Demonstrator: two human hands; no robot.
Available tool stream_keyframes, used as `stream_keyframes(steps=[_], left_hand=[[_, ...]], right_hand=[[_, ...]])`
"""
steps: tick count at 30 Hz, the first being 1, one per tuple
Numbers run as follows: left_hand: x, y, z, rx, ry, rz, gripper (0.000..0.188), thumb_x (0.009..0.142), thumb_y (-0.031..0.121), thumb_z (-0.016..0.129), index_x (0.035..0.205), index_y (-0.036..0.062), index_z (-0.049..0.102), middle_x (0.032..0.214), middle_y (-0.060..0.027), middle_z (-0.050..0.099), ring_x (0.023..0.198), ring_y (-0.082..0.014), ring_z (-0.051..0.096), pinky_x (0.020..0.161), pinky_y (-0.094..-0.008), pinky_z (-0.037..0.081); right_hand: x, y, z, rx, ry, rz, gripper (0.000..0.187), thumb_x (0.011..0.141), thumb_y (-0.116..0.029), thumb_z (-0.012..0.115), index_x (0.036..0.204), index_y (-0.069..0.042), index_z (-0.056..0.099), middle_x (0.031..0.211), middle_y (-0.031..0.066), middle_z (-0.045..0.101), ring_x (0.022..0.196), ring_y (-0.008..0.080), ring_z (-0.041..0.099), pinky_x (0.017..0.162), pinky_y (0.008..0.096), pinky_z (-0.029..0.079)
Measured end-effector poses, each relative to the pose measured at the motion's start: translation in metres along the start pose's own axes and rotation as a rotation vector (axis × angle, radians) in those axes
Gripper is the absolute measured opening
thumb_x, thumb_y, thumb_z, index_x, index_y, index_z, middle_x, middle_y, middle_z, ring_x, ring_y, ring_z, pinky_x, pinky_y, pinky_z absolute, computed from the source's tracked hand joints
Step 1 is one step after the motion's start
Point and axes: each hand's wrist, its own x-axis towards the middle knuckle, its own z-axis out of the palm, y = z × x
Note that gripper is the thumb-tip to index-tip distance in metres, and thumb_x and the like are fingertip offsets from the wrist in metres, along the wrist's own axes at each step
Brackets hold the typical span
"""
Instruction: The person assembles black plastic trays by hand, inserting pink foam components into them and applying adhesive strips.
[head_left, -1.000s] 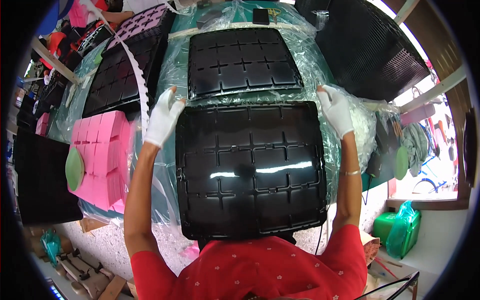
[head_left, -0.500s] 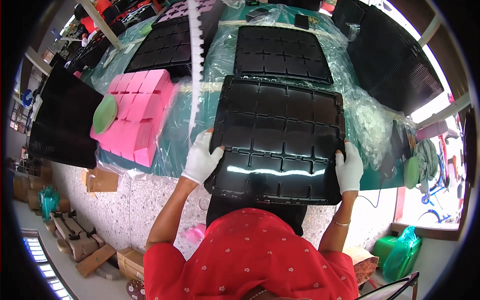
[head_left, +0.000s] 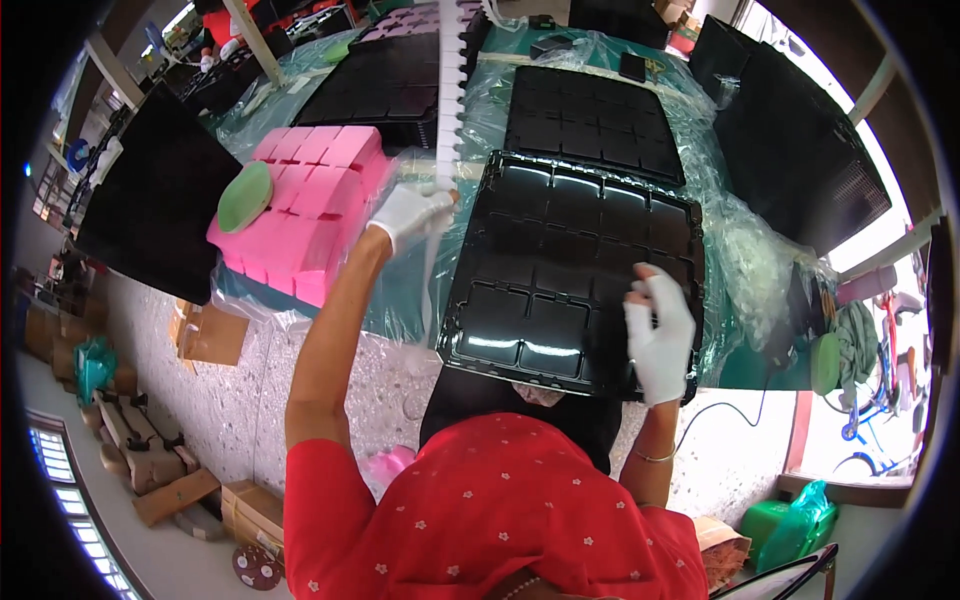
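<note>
A black plastic tray with several shallow rectangular compartments lies at the table's near edge, in front of me. Beyond its left side a long white strip with a dark notched edge runs toward me. My left hand, in a white glove with bare fingertips, is closed at the strip's near part, pinching it. Over the tray's right half hovers my right hand, gloved the same way. Its fingers are loosely bent and apart, slightly blurred, with nothing visible in them.
A stack of pink foam pieces stands at the left, with a green oval object on top. More black trays lie behind. Tall black tray stacks rise at left and right. Clear plastic sheeting covers the table's right side.
Both hands have let go of the black tray's sides. My left hand has moved forward to the white strip; my right hand has come inward over the tray. The view has shifted a little.
</note>
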Motion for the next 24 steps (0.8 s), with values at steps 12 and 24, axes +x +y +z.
stream_keyframes(steps=[12, 24], left_hand=[[-0.085, 0.061, 0.053, -0.500, -0.252, 0.030, 0.040, 0.097, 0.019, 0.051, 0.125, -0.0089, 0.054, 0.107, -0.0160, 0.067, 0.085, -0.0191, 0.067, 0.064, -0.0252, 0.053], [-0.101, 0.094, 0.069, -0.645, -0.291, 0.089, 0.038, 0.097, 0.018, 0.054, 0.125, -0.0066, 0.057, 0.118, -0.0181, 0.064, 0.098, -0.0227, 0.068, 0.067, -0.0256, 0.055]], right_hand=[[0.002, -0.041, 0.086, 0.382, -0.209, 0.003, 0.035, 0.079, -0.008, 0.074, 0.110, 0.002, 0.062, 0.097, 0.0097, 0.066, 0.081, 0.0154, 0.065, 0.076, 0.0269, 0.052], [-0.001, -0.038, 0.077, 0.622, -0.071, 0.033, 0.013, 0.080, -0.001, 0.069, 0.093, 0.001, 0.064, 0.082, 0.0069, 0.062, 0.070, 0.0145, 0.063, 0.064, 0.0266, 0.050]])
